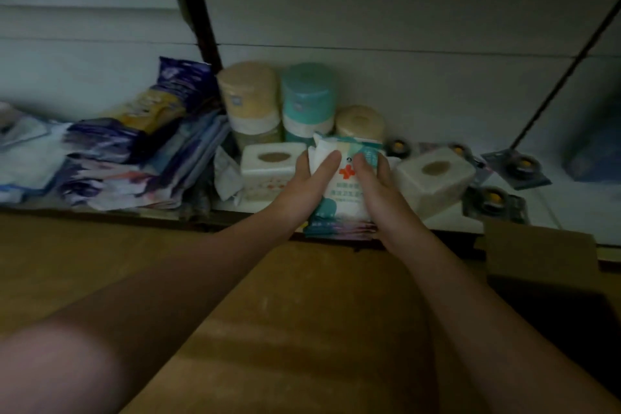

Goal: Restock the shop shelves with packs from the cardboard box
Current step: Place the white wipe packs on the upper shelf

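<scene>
We hold a wipe-pack stack (pixel 341 193) at the shelf's (pixel 578 208) front edge.
Our left hand (pixel 311 180) and right hand (pixel 374 186) curl round it; behind, three paper rolls (pixel 250 94), two tissue boxes (pixel 268 163).

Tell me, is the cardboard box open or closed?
Open: the cardboard box has a flap standing up, with its dark inside showing below.

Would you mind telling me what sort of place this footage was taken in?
Most likely a small shop's household-goods aisle: a low shelf holds wrapped paper rolls, tissue boxes and stacked flat packs, while the left hand and right hand hold a wipes pack near a cardboard box.
</scene>
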### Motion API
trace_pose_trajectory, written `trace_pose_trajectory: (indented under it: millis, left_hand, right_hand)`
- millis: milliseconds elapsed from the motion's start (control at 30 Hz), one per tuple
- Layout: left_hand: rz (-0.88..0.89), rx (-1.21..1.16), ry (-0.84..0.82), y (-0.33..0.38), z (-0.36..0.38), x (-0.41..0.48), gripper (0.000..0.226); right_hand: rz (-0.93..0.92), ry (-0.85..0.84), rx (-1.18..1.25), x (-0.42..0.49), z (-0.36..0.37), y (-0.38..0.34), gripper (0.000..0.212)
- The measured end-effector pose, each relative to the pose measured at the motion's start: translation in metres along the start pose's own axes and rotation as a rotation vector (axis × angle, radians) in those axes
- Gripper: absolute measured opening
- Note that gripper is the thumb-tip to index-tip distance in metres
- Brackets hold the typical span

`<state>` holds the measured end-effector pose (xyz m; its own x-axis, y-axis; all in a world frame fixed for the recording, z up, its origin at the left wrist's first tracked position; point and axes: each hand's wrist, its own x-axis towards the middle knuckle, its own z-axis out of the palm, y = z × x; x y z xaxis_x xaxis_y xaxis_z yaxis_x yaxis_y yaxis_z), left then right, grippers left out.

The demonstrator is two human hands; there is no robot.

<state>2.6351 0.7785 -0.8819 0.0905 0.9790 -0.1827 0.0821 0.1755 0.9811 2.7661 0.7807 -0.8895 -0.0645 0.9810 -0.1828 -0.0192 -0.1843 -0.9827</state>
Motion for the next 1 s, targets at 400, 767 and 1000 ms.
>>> trace_pose_trajectory:
  millis: [400,767,1000]
  left_hand:
    - [-0.076,-0.060,0.092,-0.036,-0.120,0.003,0.059]
    - [-0.069,-0.100,0.214,-0.075,-0.144,0.027,0.038]
    - [-0.027,-0.076,0.306,-0.099,-0.151,0.027,0.032]
  right_hand:
    - [0.076,-0.174,-0.062,0.042,0.122,0.022,0.077]
    - [0.143,-0.149,-0.008,0.080,0.154,0.058,0.065]
    - [0.200,-0.097,0.012,0.087,0.166,0.083,0.057]
